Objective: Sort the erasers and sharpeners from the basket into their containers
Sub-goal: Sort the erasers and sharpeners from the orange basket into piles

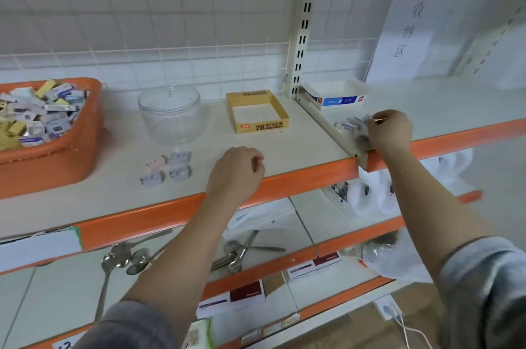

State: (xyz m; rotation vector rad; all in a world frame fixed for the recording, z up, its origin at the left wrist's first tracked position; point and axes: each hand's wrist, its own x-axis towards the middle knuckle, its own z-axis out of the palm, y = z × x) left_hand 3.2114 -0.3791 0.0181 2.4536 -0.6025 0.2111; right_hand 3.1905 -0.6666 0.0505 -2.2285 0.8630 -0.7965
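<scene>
The orange basket [57, 155] sits at the far left end of the shelf [270, 149], heaped with small wrapped erasers and sharpeners [39, 112], so the sorting has a long way to go. Taking the clear round tub [170, 114] as the marker: the basket is to its left, the yellow cardboard tray [257, 111] to its right, and four small packets [166, 168] lie loose on the shelf just in front of it. Both the tub and the tray look empty from here. Further right of the tub, past the upright post, a blue-and-white box [334, 97] stands on the neighbouring shelf section.

The left hand [234, 172] rests at the shelf's front edge, right of the loose packets, fingers loosely curled with nothing in its grip. The right hand [388, 132] is over on the far section, in front of the blue-and-white box, fingers curled round a small clutch of packets [351, 124]; the blur there keeps me from telling erasers from sharpeners.

What worries me is that handful. It is close to the shelf's front edge and beside the metal divider, so a loose hold could drop pieces onto the lower shelves, among the spoons [125, 259] and bags. Taking several together could also put mixed kinds into one container. The four loose packets lie well back from the edge, but a sweep of the left forearm could knock them off.
</scene>
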